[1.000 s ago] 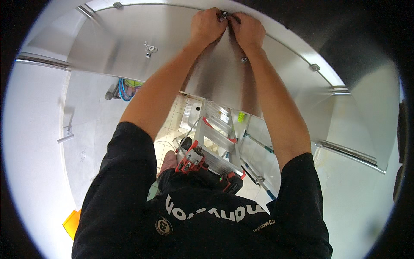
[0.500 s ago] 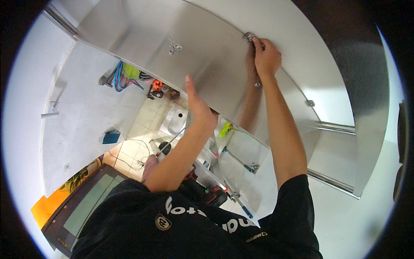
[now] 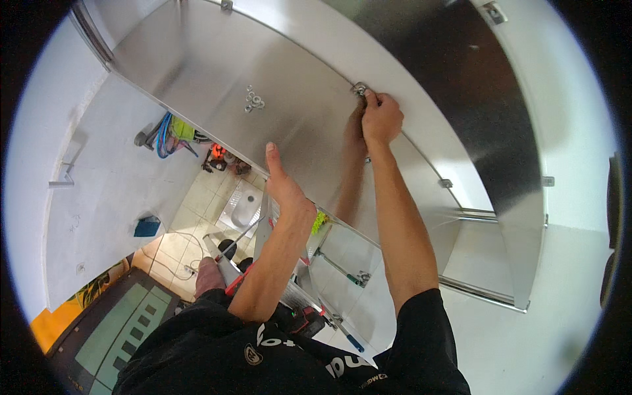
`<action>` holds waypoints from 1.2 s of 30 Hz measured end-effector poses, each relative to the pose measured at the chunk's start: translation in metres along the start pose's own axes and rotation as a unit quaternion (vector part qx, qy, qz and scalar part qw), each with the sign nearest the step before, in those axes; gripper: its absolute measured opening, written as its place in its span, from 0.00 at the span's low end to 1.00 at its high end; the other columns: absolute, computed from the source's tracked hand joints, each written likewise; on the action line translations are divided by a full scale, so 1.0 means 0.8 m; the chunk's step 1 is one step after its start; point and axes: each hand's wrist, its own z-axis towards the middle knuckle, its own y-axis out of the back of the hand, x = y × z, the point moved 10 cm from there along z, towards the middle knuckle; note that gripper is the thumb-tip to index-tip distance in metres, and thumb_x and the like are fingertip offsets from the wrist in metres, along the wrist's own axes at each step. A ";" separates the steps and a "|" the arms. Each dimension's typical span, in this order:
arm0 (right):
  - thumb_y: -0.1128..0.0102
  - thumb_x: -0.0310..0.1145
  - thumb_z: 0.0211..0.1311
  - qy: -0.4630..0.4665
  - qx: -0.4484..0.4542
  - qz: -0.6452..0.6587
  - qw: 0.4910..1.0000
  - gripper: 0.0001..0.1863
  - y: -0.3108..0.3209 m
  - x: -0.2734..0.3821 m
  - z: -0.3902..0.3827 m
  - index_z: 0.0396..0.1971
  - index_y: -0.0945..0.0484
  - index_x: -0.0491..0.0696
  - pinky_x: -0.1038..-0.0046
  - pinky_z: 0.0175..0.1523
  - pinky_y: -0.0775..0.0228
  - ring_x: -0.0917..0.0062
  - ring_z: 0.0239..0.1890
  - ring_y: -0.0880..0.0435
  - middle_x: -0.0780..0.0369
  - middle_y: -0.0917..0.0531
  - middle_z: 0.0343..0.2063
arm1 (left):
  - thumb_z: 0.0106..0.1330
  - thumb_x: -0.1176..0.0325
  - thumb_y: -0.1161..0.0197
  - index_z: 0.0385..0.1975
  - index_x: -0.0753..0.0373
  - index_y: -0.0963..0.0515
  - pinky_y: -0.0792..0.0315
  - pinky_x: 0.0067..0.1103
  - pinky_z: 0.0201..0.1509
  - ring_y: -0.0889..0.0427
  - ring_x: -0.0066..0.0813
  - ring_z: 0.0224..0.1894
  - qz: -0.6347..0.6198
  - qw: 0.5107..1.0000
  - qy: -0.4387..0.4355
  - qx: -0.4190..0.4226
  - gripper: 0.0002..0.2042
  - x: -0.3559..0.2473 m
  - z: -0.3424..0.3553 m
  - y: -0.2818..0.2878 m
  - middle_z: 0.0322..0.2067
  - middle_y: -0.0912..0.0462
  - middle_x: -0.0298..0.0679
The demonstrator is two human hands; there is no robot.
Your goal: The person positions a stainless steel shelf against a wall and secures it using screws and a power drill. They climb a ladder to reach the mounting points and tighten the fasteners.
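Observation:
A long brushed-steel shelf (image 3: 197, 66) spans the view in front of me. My left hand (image 3: 287, 194) is closed over its near edge, thumb lying on top and the other fingers hidden beneath. At the far edge, my right hand (image 3: 383, 120) pinches a small metal fastener at a bracket (image 3: 359, 87). The fingers partly cover that fastener. Several loose nuts and washers (image 3: 254, 101) lie in a cluster on the shelf, left of my right hand. A single small piece of hardware (image 3: 368, 160) sits beside my right forearm.
A second bracket (image 3: 446, 184) is farther right along the edge. Below are a ladder (image 3: 227, 270), a white squat toilet (image 3: 243, 205), a red and black power tool (image 3: 308, 320) and a green-handled tool (image 3: 339, 268). A dark panelled door (image 3: 118, 322) is at lower left.
The whole view has shifted, so the shelf and both hands appear lower and farther left. My right hand is still at the same bracket, and my left still grips the near edge.

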 end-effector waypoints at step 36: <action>0.30 0.50 0.65 0.031 -0.059 0.067 0.996 0.21 -0.014 -0.008 0.008 0.39 0.11 0.45 0.57 0.53 0.20 0.55 0.45 0.10 0.53 0.09 0.39 | 0.67 0.39 0.30 0.67 0.65 0.24 0.27 0.27 0.62 0.20 0.28 0.56 0.045 0.996 0.019 -0.081 0.39 0.019 0.008 0.021 0.59 0.19 0.37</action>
